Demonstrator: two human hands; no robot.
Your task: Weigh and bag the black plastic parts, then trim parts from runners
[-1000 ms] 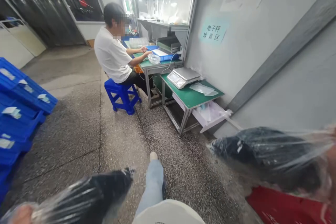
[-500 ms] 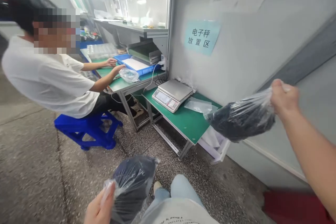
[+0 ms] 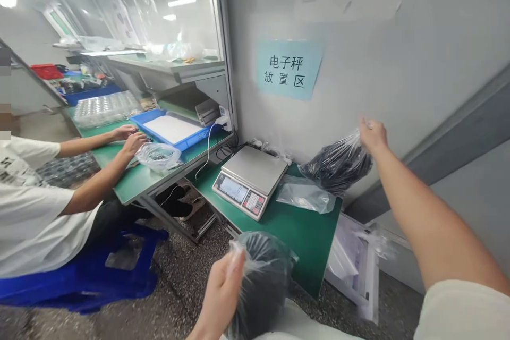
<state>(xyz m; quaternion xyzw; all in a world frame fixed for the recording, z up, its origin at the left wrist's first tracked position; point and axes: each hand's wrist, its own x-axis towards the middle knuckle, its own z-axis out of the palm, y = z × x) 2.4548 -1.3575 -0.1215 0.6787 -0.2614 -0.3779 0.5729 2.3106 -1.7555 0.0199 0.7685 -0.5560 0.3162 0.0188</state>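
Green bench (image 3: 297, 241) — black bag (image 3: 337, 166) in right hand (image 3: 372, 135)

There are two bags of black stuff: the left bag (image 3: 263, 281) in the left hand (image 3: 219, 289), the right bag (image 3: 338, 164) in the right hand (image 3: 372, 135). There is one scale (image 3: 249, 180) (just one), one blue tray (image 3: 181, 141), and one other person (image 3: 35, 212).

- And the right hand (image 3: 373, 135) swung out farther, carrying its black bag (image 3: 337, 166) over the green table (image 3: 306, 239), right up by the wall!
- Up came the left hand (image 3: 223, 289), lifting the other bag (image 3: 263, 281) level with the table's edge!
- The scale (image 3: 249, 180) loomed closer in view, while the seated worker (image 3: 35, 207) slid to the left edge, head out of frame!
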